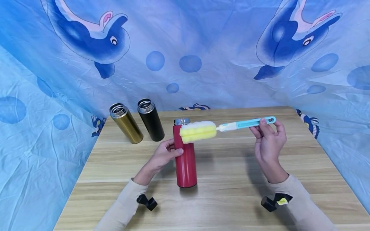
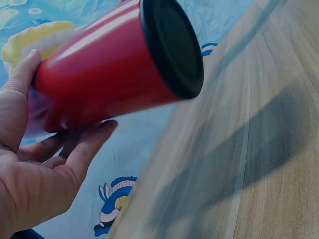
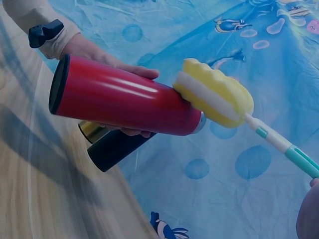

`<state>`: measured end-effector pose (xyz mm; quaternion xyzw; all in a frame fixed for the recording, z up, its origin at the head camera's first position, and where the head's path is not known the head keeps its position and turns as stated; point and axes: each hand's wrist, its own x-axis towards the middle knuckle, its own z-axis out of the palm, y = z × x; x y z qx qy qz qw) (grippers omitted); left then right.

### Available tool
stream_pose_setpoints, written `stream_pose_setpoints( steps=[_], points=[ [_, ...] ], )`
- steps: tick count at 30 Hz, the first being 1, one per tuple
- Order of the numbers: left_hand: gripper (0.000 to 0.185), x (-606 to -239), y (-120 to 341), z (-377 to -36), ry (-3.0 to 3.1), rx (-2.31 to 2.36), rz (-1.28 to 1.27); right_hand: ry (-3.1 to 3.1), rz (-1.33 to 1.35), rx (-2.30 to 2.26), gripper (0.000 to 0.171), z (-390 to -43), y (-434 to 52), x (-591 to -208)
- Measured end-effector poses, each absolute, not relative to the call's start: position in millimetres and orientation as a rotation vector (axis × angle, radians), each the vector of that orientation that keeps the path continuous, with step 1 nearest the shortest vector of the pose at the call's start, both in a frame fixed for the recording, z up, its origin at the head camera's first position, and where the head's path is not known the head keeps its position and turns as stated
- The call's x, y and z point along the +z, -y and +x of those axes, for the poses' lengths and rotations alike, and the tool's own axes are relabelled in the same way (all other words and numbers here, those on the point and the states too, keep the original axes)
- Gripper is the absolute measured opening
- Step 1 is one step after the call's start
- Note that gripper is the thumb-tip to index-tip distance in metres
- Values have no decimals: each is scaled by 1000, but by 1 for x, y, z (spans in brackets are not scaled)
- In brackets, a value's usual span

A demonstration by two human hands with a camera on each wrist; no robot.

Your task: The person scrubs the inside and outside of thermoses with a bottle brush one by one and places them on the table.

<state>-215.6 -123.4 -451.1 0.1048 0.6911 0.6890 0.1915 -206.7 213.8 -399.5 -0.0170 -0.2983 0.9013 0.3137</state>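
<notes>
My left hand (image 1: 165, 154) grips a red thermos bottle (image 1: 186, 166) round its upper body, thumb in front. The bottle is lidless, with its steel neck up and its black base (image 2: 174, 47) raised over the table. In my right hand (image 1: 268, 141) the end of a teal-and-white handle is pinched, belonging to a bottle brush (image 1: 245, 124). Its yellow and white sponge head (image 1: 199, 132) points left and overlaps the red bottle's upper part in the head view. From the right wrist view, the sponge (image 3: 219, 94) sits beside the bottle's neck end, outside the mouth.
A gold thermos (image 1: 127, 123) and a black thermos (image 1: 151, 120), both lidless, stand upright at the table's back left. Behind the wooden table (image 1: 231, 199) hangs a blue sheet (image 1: 185, 38) printed with dolphins, which also runs along both sides.
</notes>
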Motion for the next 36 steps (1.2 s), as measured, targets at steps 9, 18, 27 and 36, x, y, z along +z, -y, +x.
stream_pose_setpoints(
  steps=[9, 18, 27, 36],
  points=[
    [57, -453, 122, -215, -1876, 1981, 311, 752, -4, 2379, 32, -210, -210, -395],
    [59, -451, 119, -212, -1851, 1935, 325, 726, 8, 2364, 35, -213, -208, -390],
    [61, -452, 119, -213, -1849, 1949, 347, 751, 18, 2364, 33, -210, -206, -390],
    [60, -451, 120, -214, -1862, 1938, 343, 773, 40, 2371, 32, -211, -206, -395]
  ],
)
